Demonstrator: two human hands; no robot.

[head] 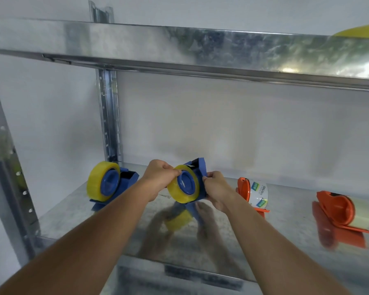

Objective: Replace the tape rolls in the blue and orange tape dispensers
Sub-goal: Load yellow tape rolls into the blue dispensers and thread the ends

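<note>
Both hands hold one blue dispenser (197, 179) just above the shelf (264, 241), at the frame's 6 o'clock centre. The left hand (158, 179) pinches the yellow roll (179, 194) at its 10 o'clock edge, fingers curled onto the rim. The right hand (216, 190) grips the dispenser body at the roll's 3 o'clock side, fingers wrapped round the blue frame.

This looks like the step of working the roll on its blue hub; whether it is going on or coming off I cannot tell. The next move probably calls for the right hand to hold the body steady while the left slides the roll squarely along the hub, without letting it tilt and jam.

Count: two blue dispensers, the held one and a second blue dispenser (113, 188) standing at 9 o'clock with its own yellow roll. Two orange ones: a near orange dispenser (244, 189) at 3 o'clock carrying a printed roll, and a far orange dispenser (337, 209) beyond it with a pale roll. Four rolls in dispensers, all told.
</note>
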